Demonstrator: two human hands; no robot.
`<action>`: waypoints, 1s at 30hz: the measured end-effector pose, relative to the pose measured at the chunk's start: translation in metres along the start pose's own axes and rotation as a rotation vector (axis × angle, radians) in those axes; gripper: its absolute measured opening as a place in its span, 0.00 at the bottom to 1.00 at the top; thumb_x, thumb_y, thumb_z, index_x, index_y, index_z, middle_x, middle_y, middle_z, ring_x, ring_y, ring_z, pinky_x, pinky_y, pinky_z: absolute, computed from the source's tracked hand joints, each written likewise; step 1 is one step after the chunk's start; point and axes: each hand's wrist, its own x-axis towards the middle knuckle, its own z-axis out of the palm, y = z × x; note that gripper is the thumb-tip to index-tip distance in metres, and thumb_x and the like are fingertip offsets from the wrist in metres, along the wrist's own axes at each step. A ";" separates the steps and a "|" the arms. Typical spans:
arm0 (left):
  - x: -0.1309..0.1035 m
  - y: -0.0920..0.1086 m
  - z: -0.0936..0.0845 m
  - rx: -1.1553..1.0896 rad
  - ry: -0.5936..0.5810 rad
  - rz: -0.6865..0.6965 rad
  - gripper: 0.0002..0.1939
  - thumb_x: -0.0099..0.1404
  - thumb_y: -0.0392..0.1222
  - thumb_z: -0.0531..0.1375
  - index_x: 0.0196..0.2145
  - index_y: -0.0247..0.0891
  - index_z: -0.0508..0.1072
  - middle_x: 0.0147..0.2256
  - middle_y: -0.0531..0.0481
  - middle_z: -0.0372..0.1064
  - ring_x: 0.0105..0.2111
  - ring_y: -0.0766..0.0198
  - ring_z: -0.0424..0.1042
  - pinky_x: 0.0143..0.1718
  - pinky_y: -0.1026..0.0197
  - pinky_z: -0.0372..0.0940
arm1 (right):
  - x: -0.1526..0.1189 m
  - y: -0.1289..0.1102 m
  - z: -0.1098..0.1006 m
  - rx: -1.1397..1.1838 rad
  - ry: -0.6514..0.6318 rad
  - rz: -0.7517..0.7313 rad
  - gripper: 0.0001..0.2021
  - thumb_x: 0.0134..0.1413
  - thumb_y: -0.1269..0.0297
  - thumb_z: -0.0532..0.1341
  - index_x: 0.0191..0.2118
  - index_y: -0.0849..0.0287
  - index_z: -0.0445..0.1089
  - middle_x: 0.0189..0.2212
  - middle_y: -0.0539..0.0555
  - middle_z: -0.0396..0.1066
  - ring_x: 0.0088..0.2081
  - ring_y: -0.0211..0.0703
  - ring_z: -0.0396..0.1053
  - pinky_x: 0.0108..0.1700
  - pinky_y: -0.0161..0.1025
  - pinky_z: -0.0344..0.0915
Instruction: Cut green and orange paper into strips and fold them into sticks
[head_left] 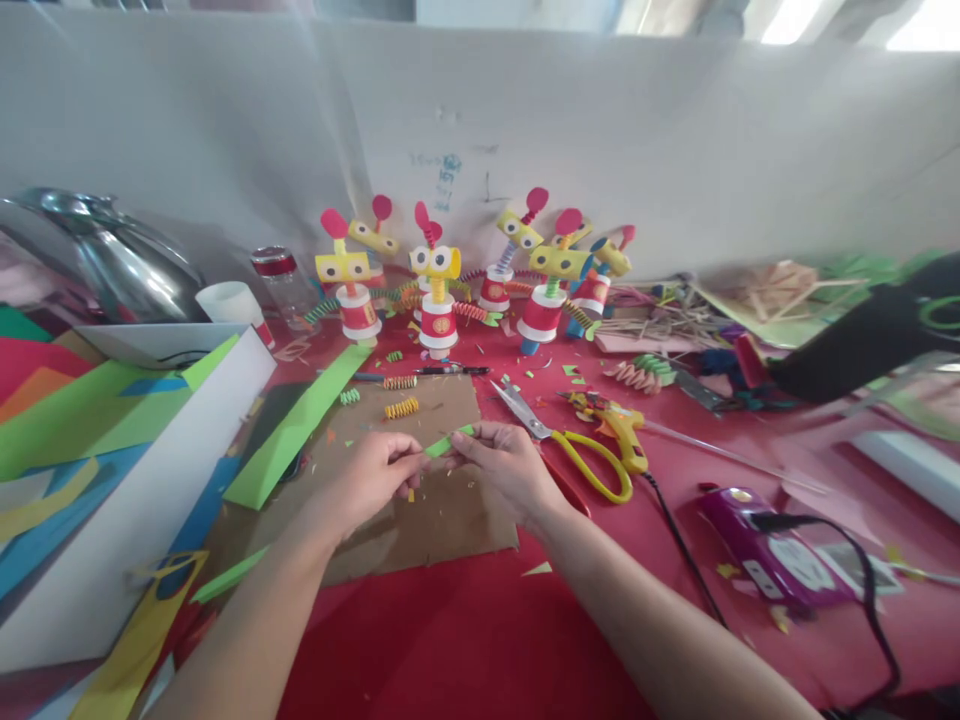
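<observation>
A short green paper strip (439, 447) is stretched between both hands above a brown cardboard sheet (450, 520). My left hand (382, 472) pinches its left end, and my right hand (499, 458) pinches the right end. Coiled paper springs, one yellow (402, 408) and one pinkish (400, 382), lie on the cardboard just beyond my hands. To the right of my right hand are open scissors with yellow handles (592, 465). A long, wide green paper strip (300, 425) slants across the left part of the cardboard.
Several paper-cup figures (439, 322) stand at the back. At left are a white box (150, 500) of coloured paper, a paper cup (232, 305) and a metal jug (120, 255). A yellow glue gun (626, 435) and a purple device (772, 550) with cables lie at right.
</observation>
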 end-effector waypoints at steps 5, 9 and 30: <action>-0.006 -0.004 0.000 0.111 0.002 0.040 0.15 0.66 0.51 0.51 0.29 0.40 0.70 0.23 0.57 0.63 0.22 0.68 0.61 0.26 0.64 0.53 | 0.002 0.003 -0.003 0.084 -0.027 0.079 0.15 0.38 0.54 0.73 0.26 0.61 0.76 0.22 0.53 0.75 0.27 0.39 0.72 0.39 0.38 0.68; -0.005 -0.008 -0.001 0.121 0.007 0.041 0.16 0.67 0.50 0.50 0.30 0.40 0.71 0.25 0.55 0.67 0.22 0.68 0.61 0.26 0.64 0.54 | 0.004 0.005 -0.003 0.137 0.014 0.142 0.14 0.36 0.56 0.74 0.25 0.61 0.76 0.24 0.53 0.76 0.25 0.35 0.72 0.36 0.35 0.68; 0.004 -0.015 0.004 0.034 0.073 0.094 0.14 0.65 0.47 0.55 0.26 0.38 0.71 0.21 0.56 0.68 0.22 0.69 0.68 0.27 0.66 0.59 | 0.002 0.006 0.001 0.138 0.053 0.146 0.15 0.32 0.55 0.75 0.26 0.60 0.77 0.25 0.52 0.77 0.27 0.37 0.74 0.35 0.34 0.69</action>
